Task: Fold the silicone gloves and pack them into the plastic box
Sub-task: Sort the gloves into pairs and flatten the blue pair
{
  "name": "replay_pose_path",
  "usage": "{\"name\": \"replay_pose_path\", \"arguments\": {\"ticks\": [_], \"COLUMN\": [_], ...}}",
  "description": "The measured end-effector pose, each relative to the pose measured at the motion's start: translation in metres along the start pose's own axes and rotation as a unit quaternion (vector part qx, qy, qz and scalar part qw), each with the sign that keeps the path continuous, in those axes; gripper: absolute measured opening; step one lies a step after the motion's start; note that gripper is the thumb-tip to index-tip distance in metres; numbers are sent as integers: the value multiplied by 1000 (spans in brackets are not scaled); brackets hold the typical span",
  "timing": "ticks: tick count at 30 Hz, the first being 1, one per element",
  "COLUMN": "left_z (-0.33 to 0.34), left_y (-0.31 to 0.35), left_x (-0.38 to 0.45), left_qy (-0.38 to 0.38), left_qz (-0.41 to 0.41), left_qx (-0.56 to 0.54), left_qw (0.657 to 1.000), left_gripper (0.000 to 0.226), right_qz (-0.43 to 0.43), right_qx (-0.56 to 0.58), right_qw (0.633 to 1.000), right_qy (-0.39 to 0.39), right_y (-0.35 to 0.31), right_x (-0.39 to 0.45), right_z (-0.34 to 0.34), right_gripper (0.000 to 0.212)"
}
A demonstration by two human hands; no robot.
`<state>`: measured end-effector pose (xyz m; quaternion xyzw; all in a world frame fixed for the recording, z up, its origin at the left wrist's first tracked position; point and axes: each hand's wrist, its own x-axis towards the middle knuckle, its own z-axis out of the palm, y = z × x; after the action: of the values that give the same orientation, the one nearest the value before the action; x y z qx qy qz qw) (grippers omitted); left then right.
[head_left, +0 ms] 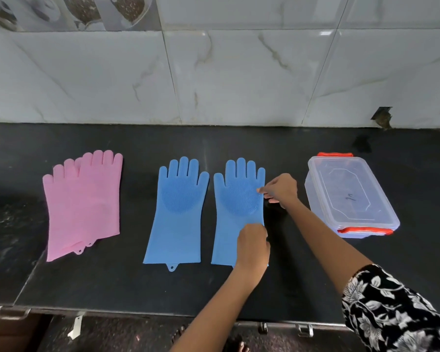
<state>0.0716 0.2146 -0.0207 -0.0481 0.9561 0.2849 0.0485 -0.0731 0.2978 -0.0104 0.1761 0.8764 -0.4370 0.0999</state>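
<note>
Two blue silicone gloves lie flat, palm-bristles up, on the black counter (239,141). The left blue glove (178,212) lies untouched. My right hand (281,190) pinches the right edge of the right blue glove (235,196) near the palm. Lower down, my left hand (253,243) grips the same glove's right edge at the cuff. Two pink gloves (83,201) lie stacked on each other at the left. The clear plastic box (351,194) with red clips stands at the right, its lid on.
A tiled wall runs along the back of the counter. The counter's front edge (137,311) is close to me, with drawer handles below it. Bare counter lies between the pink and blue gloves.
</note>
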Motion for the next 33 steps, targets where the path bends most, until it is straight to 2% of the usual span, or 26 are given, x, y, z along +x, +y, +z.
{"name": "replay_pose_path", "arguments": {"ticks": [5,12,16,19,21,27,30,33], "left_z": [-24,-103,-144,-163,-166,-151,-145,-143], "left_y": [-4,-49,-88,-126,-153,-202,-213,-213], "left_x": [3,1,-2,-7,-10,-14,-12,-10], "left_qy": [33,98,112,126,132,93,88,87], "left_qz": [-32,-40,-59,-88,-117,-192,-184,-159], "left_qx": [-68,-159,-213,-239,-242,-257,-260,-261], "left_qw": [997,982,969,959,954,943,944,948], "left_gripper": [16,9,10,8,7,7,6,10], "right_qz": [16,-76,-144,-178,-181,-190,-209,-211], "right_qx": [78,110,97,86,49,-36,-25,-38], "right_qw": [997,991,985,980,982,981,978,974], "right_qy": [-11,-14,13,-1,-11,-16,0,70], "right_y": [-9,-64,-111,-141,-155,-146,-131,-108], "right_x": [-1,-15,-33,-46,-54,-74,-78,-74], "right_z": [0,10,45,89,125,199,194,168], "right_gripper": [11,8,12,18,15,20,26,20]}}
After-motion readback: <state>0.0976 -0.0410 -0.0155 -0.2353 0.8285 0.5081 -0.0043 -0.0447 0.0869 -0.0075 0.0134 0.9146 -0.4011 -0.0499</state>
